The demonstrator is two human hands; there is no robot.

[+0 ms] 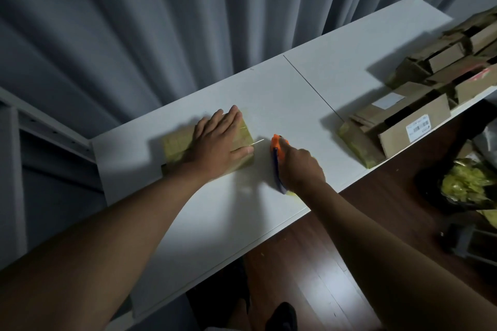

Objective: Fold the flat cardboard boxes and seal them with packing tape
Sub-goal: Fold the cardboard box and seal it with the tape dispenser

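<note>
Left hand [218, 140] flat on box [177, 144]; right hand [301, 166] grips dispenser [277, 158] (orange).

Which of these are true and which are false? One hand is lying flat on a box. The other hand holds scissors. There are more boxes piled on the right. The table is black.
1. The left hand lies flat on the taped box: true.
2. The right hand holds scissors: false; it grips an orange and blue tape dispenser.
3. More cardboard boxes are piled at the right end of the table: true.
4. The table is black: false; it is white.
</note>
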